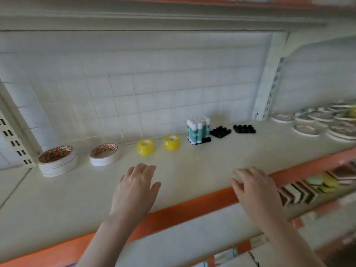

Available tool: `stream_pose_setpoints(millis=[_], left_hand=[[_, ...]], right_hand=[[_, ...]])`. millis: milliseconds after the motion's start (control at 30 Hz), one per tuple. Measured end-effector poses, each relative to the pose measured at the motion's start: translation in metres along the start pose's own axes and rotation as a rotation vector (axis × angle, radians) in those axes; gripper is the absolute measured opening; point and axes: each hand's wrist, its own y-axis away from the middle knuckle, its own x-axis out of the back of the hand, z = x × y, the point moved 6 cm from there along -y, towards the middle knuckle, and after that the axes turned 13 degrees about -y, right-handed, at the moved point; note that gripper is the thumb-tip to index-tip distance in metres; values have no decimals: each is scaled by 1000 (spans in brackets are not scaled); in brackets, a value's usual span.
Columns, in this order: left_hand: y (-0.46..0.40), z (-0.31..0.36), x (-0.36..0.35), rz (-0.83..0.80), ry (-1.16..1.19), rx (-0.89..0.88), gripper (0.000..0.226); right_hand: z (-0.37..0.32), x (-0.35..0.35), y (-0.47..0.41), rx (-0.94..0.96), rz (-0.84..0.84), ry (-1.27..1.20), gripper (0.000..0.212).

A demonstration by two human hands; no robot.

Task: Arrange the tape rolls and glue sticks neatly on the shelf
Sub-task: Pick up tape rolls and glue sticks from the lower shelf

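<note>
Hovering over shelf (192,170): L hand (135,186) & R hand (254,189), fingers relaxed, holding nothing

Just two bare forearms here, no sleeves or watch showing, left hand (135,186) and right hand (254,189); maybe a ring, too blurry to tell.

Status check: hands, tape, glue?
Left hand and right hand open, empty. Tape rolls and glue sticks lined along the shelf back. Nothing blocking.

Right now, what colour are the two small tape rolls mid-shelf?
Yellow, both small tape rolls, with pale cores; the head view shows them, standing apart from each other.
</note>
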Motion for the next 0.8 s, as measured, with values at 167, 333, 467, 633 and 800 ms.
stream_pose_setpoints(millis=[167,333,467,633,800], left_hand=[[-23,94,-9,0,40,-92,43],[-51,216,-20,31,82,-123,42],[-73,321,-33,32,150,-136,44],[-104,422,-47,21,187,-173,45],[-144,488,-68,30,175,-206,43]], right_hand=[[80,39,3,-79,81,19,17],[192,78,-3,-168,91,10,17],[282,111,-15,-199,38,-1,19],[376,146,-35,-214,56,38,24],[453,145,-57,-244,59,4,21]])
